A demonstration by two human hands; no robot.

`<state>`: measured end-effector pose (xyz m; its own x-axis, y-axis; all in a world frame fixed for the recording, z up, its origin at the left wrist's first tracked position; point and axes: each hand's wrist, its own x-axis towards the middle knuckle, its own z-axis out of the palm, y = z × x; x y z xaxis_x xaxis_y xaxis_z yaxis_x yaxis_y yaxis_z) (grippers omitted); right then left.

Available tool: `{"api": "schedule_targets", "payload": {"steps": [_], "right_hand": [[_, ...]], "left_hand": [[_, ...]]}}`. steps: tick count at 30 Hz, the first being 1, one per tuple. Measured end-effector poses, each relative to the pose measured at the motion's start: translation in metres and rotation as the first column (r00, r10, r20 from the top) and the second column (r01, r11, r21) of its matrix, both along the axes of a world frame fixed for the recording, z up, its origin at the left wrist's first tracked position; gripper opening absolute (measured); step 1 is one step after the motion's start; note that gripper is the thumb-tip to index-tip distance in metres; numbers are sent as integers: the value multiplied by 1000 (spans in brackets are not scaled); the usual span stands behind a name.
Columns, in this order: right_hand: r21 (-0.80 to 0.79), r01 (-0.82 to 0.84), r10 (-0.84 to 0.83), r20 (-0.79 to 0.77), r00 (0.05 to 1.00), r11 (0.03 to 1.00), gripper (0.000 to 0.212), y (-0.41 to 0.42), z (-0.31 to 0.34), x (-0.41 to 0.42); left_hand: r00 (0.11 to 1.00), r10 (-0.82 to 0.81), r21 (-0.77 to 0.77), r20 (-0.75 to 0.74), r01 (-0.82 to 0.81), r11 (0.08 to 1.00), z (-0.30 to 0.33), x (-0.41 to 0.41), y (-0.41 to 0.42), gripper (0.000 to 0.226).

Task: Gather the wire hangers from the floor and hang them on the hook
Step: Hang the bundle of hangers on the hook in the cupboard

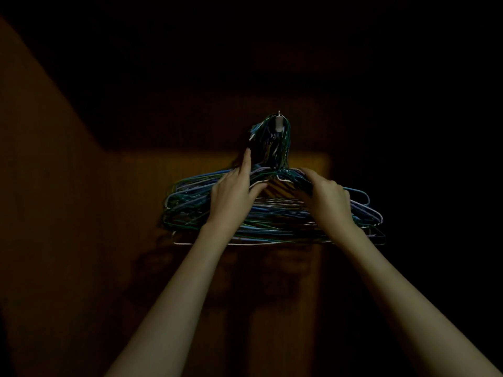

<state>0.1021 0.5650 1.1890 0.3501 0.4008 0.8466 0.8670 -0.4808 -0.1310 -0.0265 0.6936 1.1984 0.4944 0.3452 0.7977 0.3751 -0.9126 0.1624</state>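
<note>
1. Wire hangers (272, 213): we see a thick bundle in blue, green, lilac and white hanging against a dim wooden surface (81, 213), its necks gathered upward to a single point.
2. At the left edge of the bundle, the shoulders of the hangers fan out loosely, and one white hanger sits lowest in the stack.
3. Left hand (234, 194): we find it raised onto the left shoulders of the bundle. The forefinger points straight up along the necks, the thumb reaches right toward a white wire, and the remaining fingers curl over the wires, gripping them.
4. Hook (278, 123): we see a small pale metal hook fixed to the surface above the hands. The necks of the hangers loop over it.
5. Right hand (326, 197): we find it laid on the right shoulders of the bundle, fingers curled down around the wires near the necks, holding them.
6. At the far right, blue and lilac hanger ends project past the right hand.
</note>
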Motion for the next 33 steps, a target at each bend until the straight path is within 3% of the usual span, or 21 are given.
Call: {"api": "schedule_targets", "payload": {"steps": [5, 8, 18, 29, 33], "right_hand": [[38, -73, 75, -64, 995, 997, 48, -3, -1, 6], [-19, -67, 65, -90, 994, 998, 55, -6, -5, 14], [1, -11, 11, -25, 1000, 1000, 45, -14, -9, 9], [-106, 43, -41, 26, 999, 993, 57, -17, -12, 15], [-81, 21, -21, 8, 1000, 997, 49, -21, -9, 14]], "left_hand": [[1000, -21, 19, 21, 20, 1000, -4, -2, 5, 52], [1000, 4, 22, -1, -4, 1000, -3, -3, 7, 53], [999, 32, 93, 33, -35, 995, -11, -6, 9, 58], [998, 56, 138, -38, -50, 989, -9, -14, 4, 64], [999, 39, 137, -13, -37, 990, -10, -12, 1, 64]]}}
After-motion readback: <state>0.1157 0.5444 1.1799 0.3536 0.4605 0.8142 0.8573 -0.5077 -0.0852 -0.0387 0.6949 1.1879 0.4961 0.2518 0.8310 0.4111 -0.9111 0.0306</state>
